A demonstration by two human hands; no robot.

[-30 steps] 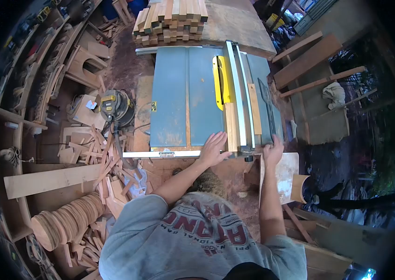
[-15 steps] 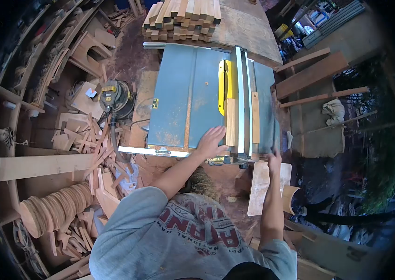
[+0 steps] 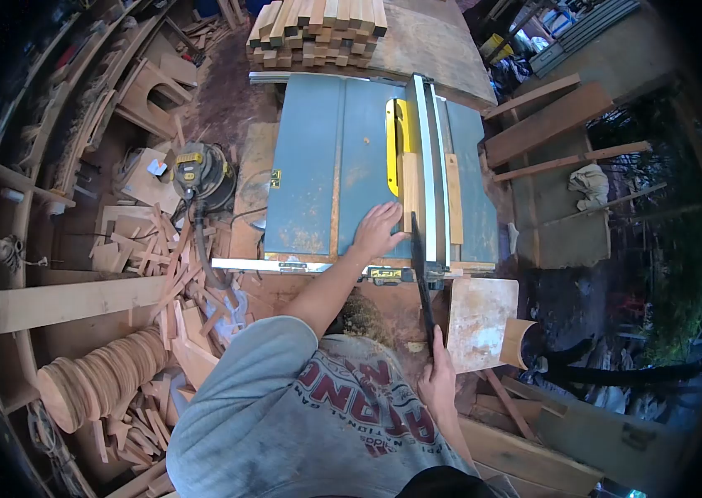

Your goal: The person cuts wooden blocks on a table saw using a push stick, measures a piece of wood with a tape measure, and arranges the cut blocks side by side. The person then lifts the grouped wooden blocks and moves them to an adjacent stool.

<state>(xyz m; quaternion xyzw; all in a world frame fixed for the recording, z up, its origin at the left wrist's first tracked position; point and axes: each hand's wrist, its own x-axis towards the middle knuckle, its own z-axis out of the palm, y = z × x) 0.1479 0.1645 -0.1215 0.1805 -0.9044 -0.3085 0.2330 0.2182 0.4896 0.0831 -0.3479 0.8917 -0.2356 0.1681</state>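
A strip of wood (image 3: 410, 187) lies on the blue-grey table saw (image 3: 305, 166), along the left side of the metal rip fence (image 3: 431, 191). My left hand (image 3: 379, 230) rests on the saw top with fingers stretched out, its fingertips beside the near part of the strip. In my right hand (image 3: 438, 375) is the lower end of a long black push stick (image 3: 422, 274), whose far tip meets the strip near its close end. The yellow blade insert (image 3: 392, 149) is just beyond my left hand. The blade itself cannot be made out.
Another wood piece (image 3: 454, 199) lies right of the fence. Stacked wood blocks (image 3: 317, 33) stand behind the saw. On the left are a shop vacuum (image 3: 201, 178), scrap wood (image 3: 139, 241) and round wooden discs (image 3: 102, 378). A pale board (image 3: 484, 324) stands at the near right.
My right hand has come from the saw's right edge toward my body, bringing the push stick over to the strip. My left hand stays beside the strip, fingers still stretched out.
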